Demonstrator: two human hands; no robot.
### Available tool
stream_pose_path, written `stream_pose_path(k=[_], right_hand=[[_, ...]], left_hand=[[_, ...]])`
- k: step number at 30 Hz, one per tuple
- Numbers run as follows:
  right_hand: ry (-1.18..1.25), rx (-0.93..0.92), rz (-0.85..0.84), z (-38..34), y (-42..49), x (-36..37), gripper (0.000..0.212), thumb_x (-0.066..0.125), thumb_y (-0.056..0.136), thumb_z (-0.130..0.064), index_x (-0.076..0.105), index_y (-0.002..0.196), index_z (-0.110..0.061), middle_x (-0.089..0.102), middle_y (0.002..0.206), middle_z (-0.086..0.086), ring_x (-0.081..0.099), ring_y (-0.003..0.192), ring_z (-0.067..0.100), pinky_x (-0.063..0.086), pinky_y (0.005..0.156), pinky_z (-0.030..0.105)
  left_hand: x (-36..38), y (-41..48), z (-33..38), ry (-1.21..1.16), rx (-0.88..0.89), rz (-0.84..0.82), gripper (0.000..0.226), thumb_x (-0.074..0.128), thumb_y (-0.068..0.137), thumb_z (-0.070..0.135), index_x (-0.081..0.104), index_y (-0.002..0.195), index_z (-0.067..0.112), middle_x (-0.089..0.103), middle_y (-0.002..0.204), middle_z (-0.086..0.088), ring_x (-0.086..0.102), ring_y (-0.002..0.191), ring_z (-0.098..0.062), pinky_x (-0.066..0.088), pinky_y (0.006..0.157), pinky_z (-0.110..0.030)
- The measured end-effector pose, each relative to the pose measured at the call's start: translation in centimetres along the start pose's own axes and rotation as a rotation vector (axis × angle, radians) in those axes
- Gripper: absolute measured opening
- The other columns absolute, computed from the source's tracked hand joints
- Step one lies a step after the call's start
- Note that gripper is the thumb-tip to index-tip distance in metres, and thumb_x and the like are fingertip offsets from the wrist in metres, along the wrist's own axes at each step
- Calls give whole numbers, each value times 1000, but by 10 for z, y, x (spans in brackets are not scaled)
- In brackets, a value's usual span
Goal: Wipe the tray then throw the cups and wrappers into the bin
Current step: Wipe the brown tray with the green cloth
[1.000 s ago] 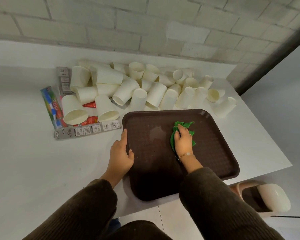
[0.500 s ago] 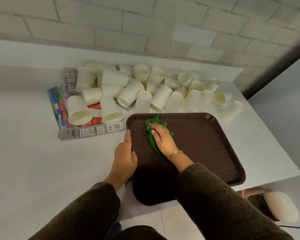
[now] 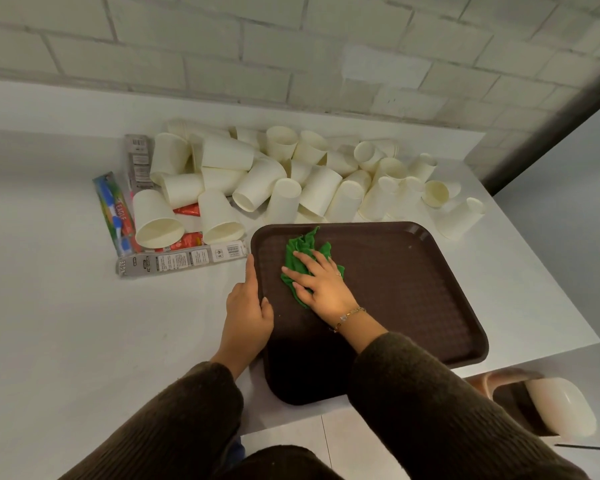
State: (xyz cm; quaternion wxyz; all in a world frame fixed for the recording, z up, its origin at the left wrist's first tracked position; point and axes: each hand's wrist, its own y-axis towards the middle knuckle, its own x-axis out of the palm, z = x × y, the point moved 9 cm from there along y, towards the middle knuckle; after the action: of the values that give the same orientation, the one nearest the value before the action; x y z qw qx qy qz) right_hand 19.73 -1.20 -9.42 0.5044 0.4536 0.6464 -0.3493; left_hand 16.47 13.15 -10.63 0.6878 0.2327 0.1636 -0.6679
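Pressing the green cloth (image 3: 302,247) onto the tray (image 3: 413,289), right fingers (image 3: 310,260) lie spread.

Textured plastic tray (image 3: 413,289) (cloth (image 3: 300,252) crumpled)

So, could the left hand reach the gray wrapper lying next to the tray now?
Probably yes. The left hand rests on the left edge of the tray, and the gray wrapper lies close ahead on the table, with nothing between them.
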Motion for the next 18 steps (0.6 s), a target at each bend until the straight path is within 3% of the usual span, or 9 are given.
stream_pose_path(k=[3,10,18], right_hand=[[22,13,15,15,-8,-5,36,50,94,-23,56,129,-30,38,148,4,24,139,34,19,113,53],[28,244,130,90,-32,-30,34,56,91,-18,60,125,-25,45,143,9,33,134,39,23,112,53],[87,633,173,132,-14,-35,39,46,95,-26,50,134,-23,33,150,10,22,140,32,13,116,49]], left_hand=[[-2,-1,-2,-2,3,3,82,50,84,14,1,148,28,50,81,-1,49,78,-15,43,74,-33],[5,0,-8,0,-27,-29,80,51,88,19,-1,148,32,46,96,5,46,88,-9,37,83,-24],[7,2,-13,40,-68,-65,80,51,89,20,-2,147,32,42,100,9,43,92,-7,35,88,-23]])
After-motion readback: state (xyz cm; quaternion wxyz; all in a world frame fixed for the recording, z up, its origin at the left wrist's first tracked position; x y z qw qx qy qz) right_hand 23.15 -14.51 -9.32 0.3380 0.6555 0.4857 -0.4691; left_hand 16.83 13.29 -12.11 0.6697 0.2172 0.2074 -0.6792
